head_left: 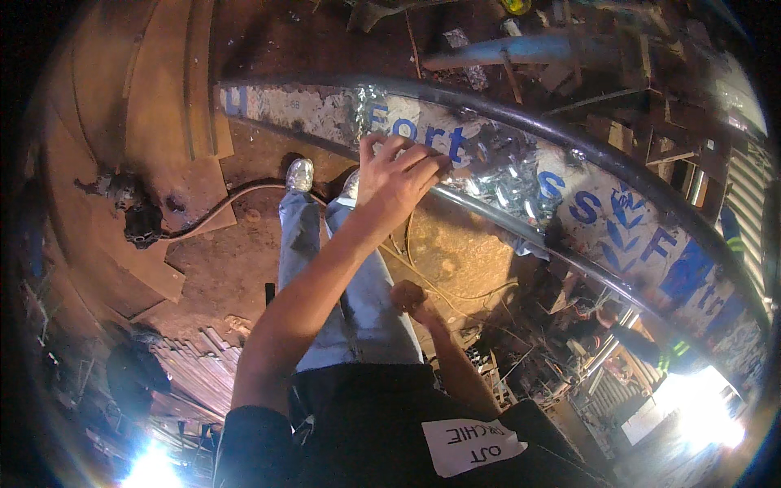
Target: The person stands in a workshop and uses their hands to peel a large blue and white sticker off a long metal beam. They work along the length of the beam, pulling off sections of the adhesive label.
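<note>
A long, worn white panel point(297, 114) with blue lettering crosses the head view from upper left to lower right. A dark tube point(521, 118) runs along its far edge and a shiny metal pipe point(504, 218) along its near edge. Over this near edge lies my left hand point(397, 175), its fingers bent and closed on the panel. My right hand point(409, 298) hangs lower, next to my right leg, apart from the panel. It looks like a fist; whatever it may hold is hidden.
Large brown sheets point(163, 81) lie at the left, with a dark machine part point(142, 220) and a hose point(236, 193). A thin cable point(455, 307) trails over the floor. Debris fills the right side, where another person's striped sleeve point(671, 354) shows. A bright lamp point(708, 415) glares lower right.
</note>
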A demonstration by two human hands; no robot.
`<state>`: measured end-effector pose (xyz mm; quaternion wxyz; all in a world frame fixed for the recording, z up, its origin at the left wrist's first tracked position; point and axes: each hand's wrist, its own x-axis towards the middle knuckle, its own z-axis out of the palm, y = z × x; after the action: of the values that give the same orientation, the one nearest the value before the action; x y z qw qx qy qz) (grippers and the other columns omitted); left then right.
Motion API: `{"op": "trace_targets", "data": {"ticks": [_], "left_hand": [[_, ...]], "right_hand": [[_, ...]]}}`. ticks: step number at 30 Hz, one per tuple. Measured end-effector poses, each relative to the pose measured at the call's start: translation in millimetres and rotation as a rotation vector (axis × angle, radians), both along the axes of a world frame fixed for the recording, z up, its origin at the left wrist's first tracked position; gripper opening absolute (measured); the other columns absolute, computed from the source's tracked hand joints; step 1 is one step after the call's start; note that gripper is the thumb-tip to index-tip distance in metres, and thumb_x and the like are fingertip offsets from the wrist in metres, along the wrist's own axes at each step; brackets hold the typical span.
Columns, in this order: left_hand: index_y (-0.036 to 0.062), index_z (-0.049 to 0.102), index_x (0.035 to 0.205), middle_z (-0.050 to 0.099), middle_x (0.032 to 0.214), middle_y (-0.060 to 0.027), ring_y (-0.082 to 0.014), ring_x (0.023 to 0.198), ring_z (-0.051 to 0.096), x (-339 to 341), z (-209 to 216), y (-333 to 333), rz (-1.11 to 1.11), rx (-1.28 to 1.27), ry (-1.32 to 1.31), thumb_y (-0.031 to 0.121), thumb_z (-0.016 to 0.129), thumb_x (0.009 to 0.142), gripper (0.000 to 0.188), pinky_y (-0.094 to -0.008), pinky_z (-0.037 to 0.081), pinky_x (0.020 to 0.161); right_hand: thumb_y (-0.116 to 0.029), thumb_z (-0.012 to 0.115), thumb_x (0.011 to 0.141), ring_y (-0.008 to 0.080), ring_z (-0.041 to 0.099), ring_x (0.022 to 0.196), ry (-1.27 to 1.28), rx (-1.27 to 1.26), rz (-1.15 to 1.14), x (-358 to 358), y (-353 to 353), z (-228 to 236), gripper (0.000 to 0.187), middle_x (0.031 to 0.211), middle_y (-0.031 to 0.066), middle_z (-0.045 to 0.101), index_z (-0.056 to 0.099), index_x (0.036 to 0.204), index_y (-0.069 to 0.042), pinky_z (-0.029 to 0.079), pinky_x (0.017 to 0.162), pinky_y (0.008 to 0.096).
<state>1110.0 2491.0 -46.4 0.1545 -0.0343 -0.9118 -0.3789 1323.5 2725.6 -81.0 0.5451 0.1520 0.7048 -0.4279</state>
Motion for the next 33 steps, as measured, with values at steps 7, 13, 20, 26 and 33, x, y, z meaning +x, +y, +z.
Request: {"op": "trace_targets", "data": {"ticks": [7,13,20,26,33], "left_hand": [[0.0149,0.06,0.093,0.057,0.088,0.0029,-0.0152,0.09,0.054,-19.6,-4.5,-11.0,-0.208,-0.112,0.073,0.025,0.07,0.069,0.027,-0.0416,0.038,0.087],[0.0107,0.06,0.099,0.057,0.095,-0.0035,-0.0216,0.098,0.054,-34.0,-10.3,-23.1,-0.413,-0.095,-0.042,0.023,0.07,0.072,0.032,-0.0398,0.041,0.088],[0.0137,0.064,0.097,0.06,0.096,-0.0018,-0.0232,0.093,0.056,-24.6,-15.6,-17.4,-0.266,0.327,-0.014,0.012,0.069,0.073,0.024,-0.0379,0.043,0.083],[0.0169,0.064,0.097,0.06,0.095,0.003,-0.0183,0.092,0.055,-23.6,-18.4,-12.7,-0.272,0.194,0.092,0.015,0.068,0.073,0.024,-0.037,0.04,0.085],[0.015,0.063,0.092,0.059,0.091,0.0027,-0.0156,0.092,0.054,-31.2,-12.2,-17.4,-0.354,-0.092,0.094,0.015,0.063,0.076,0.017,-0.0354,0.04,0.085]], "right_hand": [[-0.033,0.056,0.092,0.0108,0.051,0.07,-0.087,-0.347,-0.223,20.0,19.7,-34.9,0.031,0.082,0.0025,0.053,0.053,0.105,-0.005,0.044,0.059,0.0264],[-0.018,0.062,0.088,0.0093,0.049,0.062,0.0,-0.263,-0.304,28.6,16.4,-31.9,0.015,0.075,0.0011,0.054,0.058,0.095,-0.006,0.044,0.055,0.0257],[-0.019,0.062,0.087,0.0097,0.05,0.065,-0.043,-0.407,-0.44,39.3,16.1,-30.6,0.014,0.076,0.0002,0.054,0.058,0.095,-0.008,0.044,0.059,0.0257],[-0.025,0.061,0.088,0.0121,0.055,0.071,-0.139,-0.13,-0.297,43.3,13.3,-30.7,0.018,0.08,-0.0007,0.057,0.059,0.096,-0.009,0.046,0.063,0.0276],[-0.024,0.061,0.091,0.0112,0.055,0.073,-0.104,-0.094,-0.314,47.8,7.1,-29.9,0.017,0.082,-0.0007,0.058,0.059,0.096,-0.009,0.048,0.064,0.0276]]}}
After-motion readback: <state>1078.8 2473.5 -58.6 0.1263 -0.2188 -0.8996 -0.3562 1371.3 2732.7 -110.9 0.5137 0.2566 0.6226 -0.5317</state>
